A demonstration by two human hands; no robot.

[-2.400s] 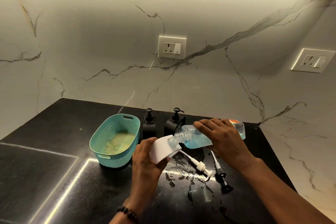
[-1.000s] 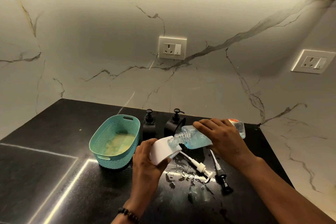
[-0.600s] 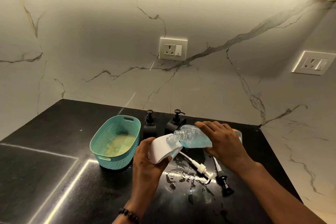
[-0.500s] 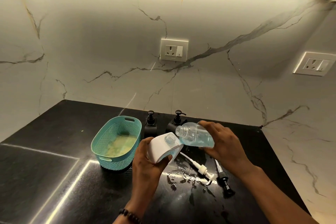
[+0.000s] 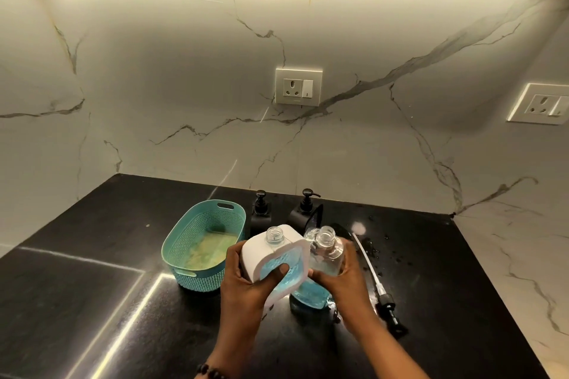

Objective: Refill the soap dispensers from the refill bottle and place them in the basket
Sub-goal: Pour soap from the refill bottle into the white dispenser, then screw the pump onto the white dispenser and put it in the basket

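Hands meet over the black counter (image 5: 92, 301) at about 6 o'clock in the head view. Left hand (image 5: 246, 289) wraps the white soap dispenser (image 5: 264, 258), thumb across its clear front window, blue liquid visible behind the thumb. Dispenser neck open, no pump fitted, mouth pointing up and slightly tilted away.

Right hand (image 5: 341, 283) grips the clear refill bottle (image 5: 323, 258), roughly upright, cap off, blue liquid sitting in its lower part. Bottle touches the dispenser's right edge; the two open necks sit side by side.

Teal basket (image 5: 197, 237) at 9 o'clock of the hands, just beside the left hand, on the counter. Its floor looks yellowish; can't tell what that is.

Two black dispensers (image 5: 261, 212) and (image 5: 303, 214) at 12 o'clock of the hands, pumps on, standing behind the basket's right end and in front of the marble wall (image 5: 154, 86).

Loose pump (image 5: 374, 280) with long white tube and black head lies on the counter at 3 to 4 o'clock of the right hand. Droplets scattered on the counter near it.

Wall socket (image 5: 298, 87) at 12 o'clock, second socket (image 5: 542, 104) at 2 o'clock.
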